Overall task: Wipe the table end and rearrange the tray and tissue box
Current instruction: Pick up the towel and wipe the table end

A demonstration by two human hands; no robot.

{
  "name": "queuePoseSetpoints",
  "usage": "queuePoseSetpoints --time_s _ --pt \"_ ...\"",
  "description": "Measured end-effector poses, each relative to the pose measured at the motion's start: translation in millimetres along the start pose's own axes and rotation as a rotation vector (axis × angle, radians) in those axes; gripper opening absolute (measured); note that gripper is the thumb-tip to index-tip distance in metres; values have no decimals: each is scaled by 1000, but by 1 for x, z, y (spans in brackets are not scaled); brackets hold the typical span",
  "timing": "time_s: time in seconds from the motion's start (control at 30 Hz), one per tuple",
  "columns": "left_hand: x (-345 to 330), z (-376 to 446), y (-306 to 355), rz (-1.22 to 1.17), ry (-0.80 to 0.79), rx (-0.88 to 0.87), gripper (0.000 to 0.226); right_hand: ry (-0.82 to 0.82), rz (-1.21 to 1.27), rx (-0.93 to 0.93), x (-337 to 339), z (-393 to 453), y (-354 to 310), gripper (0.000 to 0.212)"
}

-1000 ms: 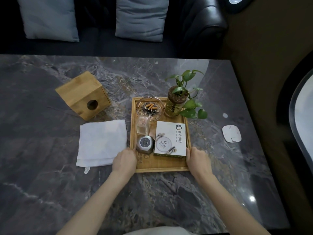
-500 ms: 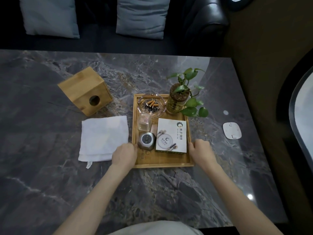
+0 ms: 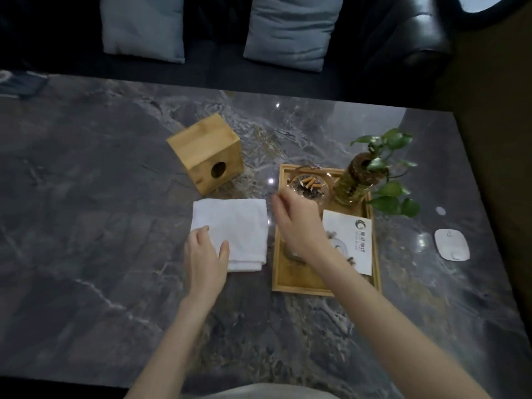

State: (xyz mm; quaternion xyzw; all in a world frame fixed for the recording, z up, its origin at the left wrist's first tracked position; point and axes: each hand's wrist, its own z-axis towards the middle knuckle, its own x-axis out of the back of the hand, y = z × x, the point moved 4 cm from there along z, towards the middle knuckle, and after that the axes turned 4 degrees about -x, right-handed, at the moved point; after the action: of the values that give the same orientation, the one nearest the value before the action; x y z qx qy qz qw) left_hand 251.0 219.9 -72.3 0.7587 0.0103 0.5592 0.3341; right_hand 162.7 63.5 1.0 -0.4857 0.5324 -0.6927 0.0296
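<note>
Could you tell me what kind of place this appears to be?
Probably a lounge or a café's seating area: a dark sofa with grey cushions behind a marble table, and a wooden tray holding an ashtray and a printed card.

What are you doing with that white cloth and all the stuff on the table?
A person is tidying a marble table. Their left hand rests on the near corner of a folded white cloth, while the right hand reaches across the wooden tray toward the cloth. The tray holds an ashtray with cigarette butts, a potted plant and a white card. A wooden tissue box sits just beyond the cloth.
</note>
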Motion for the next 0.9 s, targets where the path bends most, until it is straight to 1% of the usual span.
queuePoseSetpoints --time_s 0.07,0.13,0.23,0.33,0.37,0.47,0.53,0.7,0.8,0.9 --pt "-7 1 -20 78 -61 80 66 -87 -58 4 -33 7 -1 26" --pt "-14 0 -35 83 -93 139 75 -204 -149 -12 -63 13 8 42" --pt "-21 -4 -47 77 -95 168 76 -335 -365 -64 -94 19 28 60" --pt "-24 -6 -51 90 -68 138 72 -443 -603 -96 -112 18 44 65" --pt "-24 -7 -51 87 -57 133 70 -455 -635 -96 -115 16 46 65" --pt "-24 -5 -48 76 -28 143 64 -397 -594 -82 -115 14 42 65" --pt "-23 -5 -44 72 -12 140 55 -344 -570 -45 -113 13 38 63" --pt "-22 -6 -36 -19 20 127 35 -262 -463 -38 -108 3 37 48" --pt "-18 2 -30 -180 -28 138 28 -275 -295 -122 -102 4 40 40" --pt "-17 12 -28 -470 -144 211 18 -301 -26 -247 -87 4 40 33"
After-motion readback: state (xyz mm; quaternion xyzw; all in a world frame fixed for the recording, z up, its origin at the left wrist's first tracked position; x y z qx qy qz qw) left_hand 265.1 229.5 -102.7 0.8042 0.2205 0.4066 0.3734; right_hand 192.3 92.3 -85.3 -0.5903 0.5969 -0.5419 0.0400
